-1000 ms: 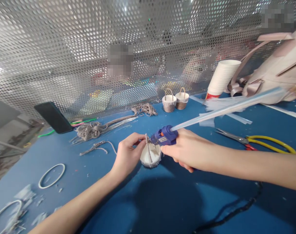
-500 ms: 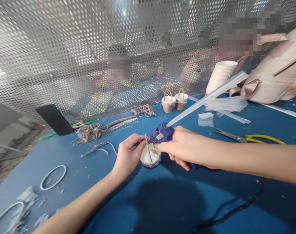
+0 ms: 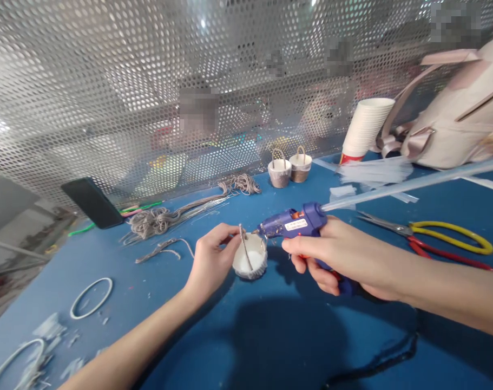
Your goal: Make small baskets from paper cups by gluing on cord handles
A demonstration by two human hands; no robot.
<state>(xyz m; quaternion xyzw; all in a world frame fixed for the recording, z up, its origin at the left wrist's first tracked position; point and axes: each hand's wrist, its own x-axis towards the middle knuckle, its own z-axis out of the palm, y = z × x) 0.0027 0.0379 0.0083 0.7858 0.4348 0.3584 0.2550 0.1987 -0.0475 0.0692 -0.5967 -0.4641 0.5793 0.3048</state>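
A small white paper cup (image 3: 259,269) with a cord-wrapped outside stands on the blue table. My left hand (image 3: 215,252) pinches a short grey-brown cord (image 3: 246,250) that slants down inside the cup from its far rim. In my right hand (image 3: 331,254) is a blue hot glue gun (image 3: 295,222), gripped by its handle, with a long clear glue stick (image 3: 392,187) coming out of its back. The gun's nozzle points left, close to the cup's far right rim.
Two finished-looking little baskets (image 3: 279,174) with handles stand behind. Scissors (image 3: 449,235) with red and yellow handles lie right. Stacked paper cups (image 3: 366,130), glue sticks (image 3: 376,170) and a bag (image 3: 453,119) sit back right. Left are cord bundles (image 3: 152,221), a phone (image 3: 92,202) and a ring (image 3: 91,298).
My right hand has drawn the glue gun back to the right, away from the cup's inside, and the glue stick now lies flatter. My left hand stays on the cord.
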